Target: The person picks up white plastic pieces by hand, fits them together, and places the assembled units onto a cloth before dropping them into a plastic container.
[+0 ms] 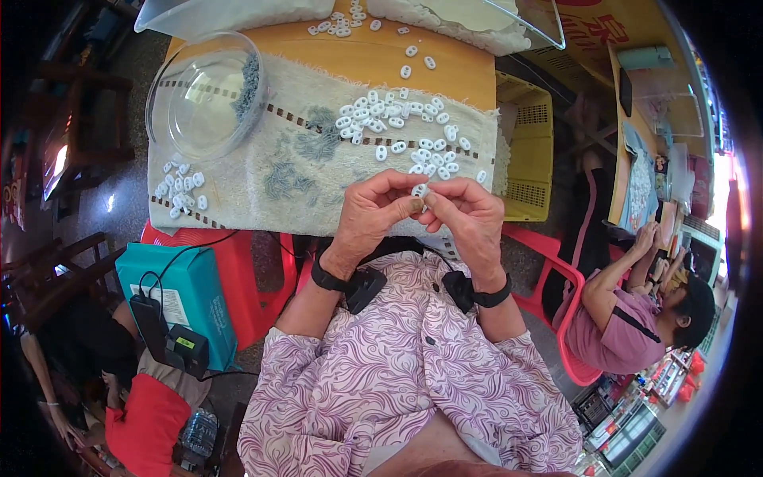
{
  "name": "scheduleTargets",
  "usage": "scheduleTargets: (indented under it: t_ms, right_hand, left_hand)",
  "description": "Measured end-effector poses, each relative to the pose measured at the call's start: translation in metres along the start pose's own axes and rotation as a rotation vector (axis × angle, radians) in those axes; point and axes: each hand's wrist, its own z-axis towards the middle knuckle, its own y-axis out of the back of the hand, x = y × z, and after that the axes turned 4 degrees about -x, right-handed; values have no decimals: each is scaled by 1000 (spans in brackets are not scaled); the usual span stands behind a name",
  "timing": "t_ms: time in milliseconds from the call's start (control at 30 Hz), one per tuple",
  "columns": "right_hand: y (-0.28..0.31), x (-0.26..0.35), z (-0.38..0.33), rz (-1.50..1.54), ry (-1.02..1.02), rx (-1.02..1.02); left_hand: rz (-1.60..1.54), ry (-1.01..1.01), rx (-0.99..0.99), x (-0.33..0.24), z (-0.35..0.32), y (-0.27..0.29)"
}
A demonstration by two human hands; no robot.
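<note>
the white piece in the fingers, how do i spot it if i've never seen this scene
Find the pale cloth on the table, then the left hand and right hand meeting over its near edge. Where their fingertips meet is the small white piece; unlike the loose white pieces lying on the cloth, it is held in fingers.

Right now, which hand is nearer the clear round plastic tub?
Left. In the view, the left hand is below the clear round plastic tub and rightward; the right hand is lower too, farther rightward. Neither touches it.
</note>
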Motion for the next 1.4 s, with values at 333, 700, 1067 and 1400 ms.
scheduleTargets:
  t_ms: [333,700,1067,1400]
  right_hand:
    - [3,-3,3,110,-11,34]
    - [10,-1,6,92,-90,90]
    - [14,-4,10,121,-150,144]
    - [14,-3,11,78,-178,154]
  left_hand:
    - [-16,-5,-24,1,1,-1]
    - [23,-2,16,3,0,3]
    - [94,-38,43,-2,-1,7]
    - [117,-33,55,-4,-1,7]
